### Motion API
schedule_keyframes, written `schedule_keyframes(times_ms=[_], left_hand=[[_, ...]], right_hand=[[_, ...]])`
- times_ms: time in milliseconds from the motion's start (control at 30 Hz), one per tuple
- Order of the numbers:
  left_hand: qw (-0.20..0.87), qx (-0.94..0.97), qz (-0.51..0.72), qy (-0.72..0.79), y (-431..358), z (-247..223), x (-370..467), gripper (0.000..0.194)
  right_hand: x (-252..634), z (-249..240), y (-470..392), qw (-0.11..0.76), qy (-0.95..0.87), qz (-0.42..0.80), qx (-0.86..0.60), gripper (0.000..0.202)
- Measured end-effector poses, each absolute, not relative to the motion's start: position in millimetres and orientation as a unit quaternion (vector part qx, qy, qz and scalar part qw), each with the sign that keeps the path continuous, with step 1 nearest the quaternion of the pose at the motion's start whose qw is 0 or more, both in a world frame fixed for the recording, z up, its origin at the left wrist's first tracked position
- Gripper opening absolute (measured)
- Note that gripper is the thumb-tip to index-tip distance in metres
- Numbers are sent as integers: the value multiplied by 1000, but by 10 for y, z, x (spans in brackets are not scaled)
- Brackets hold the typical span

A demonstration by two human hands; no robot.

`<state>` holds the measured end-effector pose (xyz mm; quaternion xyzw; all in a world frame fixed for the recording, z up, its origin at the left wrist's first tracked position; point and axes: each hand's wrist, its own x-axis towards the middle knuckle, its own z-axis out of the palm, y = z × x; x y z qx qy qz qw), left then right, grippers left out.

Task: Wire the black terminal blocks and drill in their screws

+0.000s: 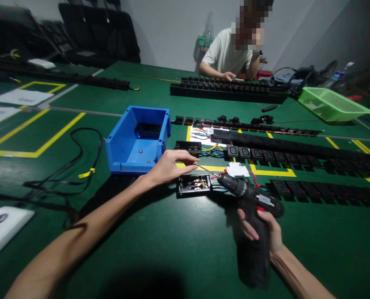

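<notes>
My right hand [273, 232] is wrapped round the grip of a black cordless drill [244, 192], tilted so that its long thin bit [207, 169] points left. At the bit's tip my left hand [171, 166] pinches a small brass-coloured screw [195, 164] between thumb and fingers; its exact shape is hard to make out. Just below lies an open black socket housing [180, 189] with metal contacts inside and wires running out on its right. Another black housing [188, 146] with wires lies behind the left hand.
A blue bin [118, 155] holding a black part and a few small pieces stands left of centre. Black socket strips [267, 155] stretch to the right. Beyond are a green basket [334, 106] and a seated person [224, 54]. A black cable [88, 129] lies left.
</notes>
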<state>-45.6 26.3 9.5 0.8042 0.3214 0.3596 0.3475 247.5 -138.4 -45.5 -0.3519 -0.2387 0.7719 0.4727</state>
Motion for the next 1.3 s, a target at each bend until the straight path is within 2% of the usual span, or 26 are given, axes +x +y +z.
schedule_keyframes(times_ms=[367,567,733,1300], left_hand=[[427,769,348,325,302,64,-455,29],[418,768,358,328,334,42,-458,26],[453,737,368,342,325,25,-445,34],[428,742,367,361,332,38,-434,25]], right_hand=[[2480,-452,-1376,476,-227,771,-356,39],[2483,-447,-1378,473,-225,774,-356,39],[2484,-445,-1382,471,-218,779,-353,39],[2472,-430,-1364,473,-222,770,-365,37]])
